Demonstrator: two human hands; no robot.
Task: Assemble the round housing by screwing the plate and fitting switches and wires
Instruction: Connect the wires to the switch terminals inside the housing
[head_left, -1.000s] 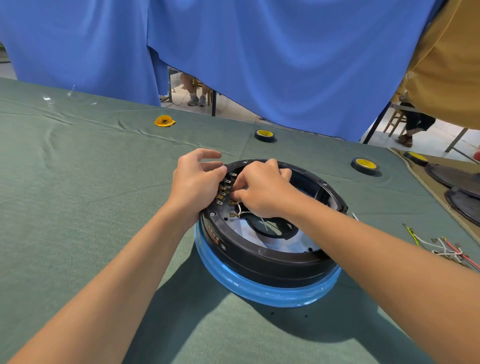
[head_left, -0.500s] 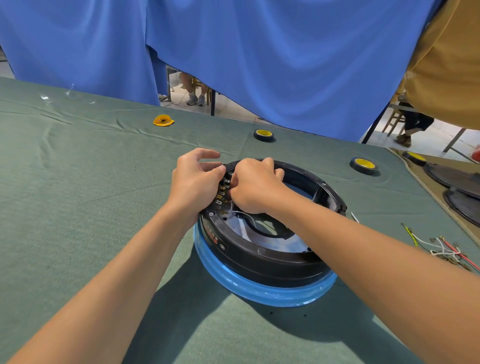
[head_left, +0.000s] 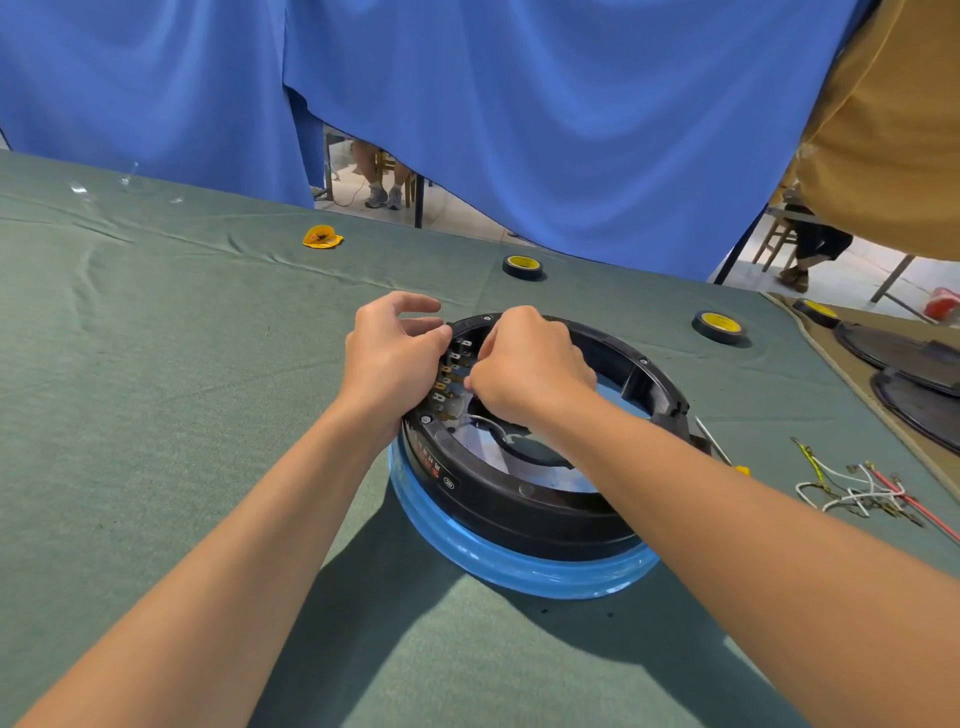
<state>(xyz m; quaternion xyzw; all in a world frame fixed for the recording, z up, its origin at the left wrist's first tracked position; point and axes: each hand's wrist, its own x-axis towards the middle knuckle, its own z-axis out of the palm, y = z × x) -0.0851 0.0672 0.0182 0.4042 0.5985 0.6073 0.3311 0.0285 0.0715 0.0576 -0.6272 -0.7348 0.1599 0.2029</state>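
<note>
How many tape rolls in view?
3. Centre roll beyond the housing, right roll further right, far-right roll on the tan cloth. Others may be hidden.

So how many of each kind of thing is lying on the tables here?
Tape rolls: 3
Round housing: 1
Black discs: 2
Yellow scrap: 1
Wire bundle: 1
Thin metal tool: 1
Total: 9
</note>
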